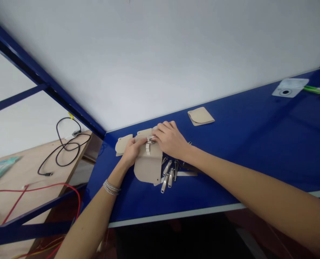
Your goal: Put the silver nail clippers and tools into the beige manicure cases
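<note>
An unfolded beige case [148, 169] lies on the blue table, its rounded flap toward me. My left hand [131, 151] is closed on the case's left edge, thumb on top near the inner strap. At the case's upper right, my right hand [170, 138] has its fingers closed around a silver nail clipper [150, 141] by the strap; part of it is hidden under the fingers. Several loose nail clippers [170, 177] lie in a pile just right of the case, partly below my right forearm. Folded beige cases [124, 144] sit behind and left of my hands.
Another folded beige case [201, 116] lies farther back by the wall. At the far right are a white card with a black circle [291, 87] and a green item [315, 89]. On the left, a wooden table [52, 172] carries a black cable [64, 145] beside the blue metal frame.
</note>
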The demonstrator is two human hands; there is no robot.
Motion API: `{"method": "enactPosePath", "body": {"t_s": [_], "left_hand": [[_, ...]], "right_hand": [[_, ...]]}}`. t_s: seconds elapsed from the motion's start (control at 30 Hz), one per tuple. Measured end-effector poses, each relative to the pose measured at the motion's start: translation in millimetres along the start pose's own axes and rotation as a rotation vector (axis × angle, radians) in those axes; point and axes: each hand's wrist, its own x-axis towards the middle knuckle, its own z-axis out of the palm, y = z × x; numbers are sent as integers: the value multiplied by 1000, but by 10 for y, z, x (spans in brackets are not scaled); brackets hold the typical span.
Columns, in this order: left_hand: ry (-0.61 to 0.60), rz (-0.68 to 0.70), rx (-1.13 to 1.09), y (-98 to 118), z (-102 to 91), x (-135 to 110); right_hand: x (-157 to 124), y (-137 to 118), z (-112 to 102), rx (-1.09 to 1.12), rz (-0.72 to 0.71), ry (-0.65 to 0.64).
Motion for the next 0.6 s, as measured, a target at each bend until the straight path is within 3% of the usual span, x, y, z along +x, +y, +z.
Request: {"method": "enactPosePath", "body": {"t_s": [0.6], "left_hand": [[-24,1,20,-12,-9,5]], "right_hand": [[-8,-10,-15,-55,-16,-85]]}}
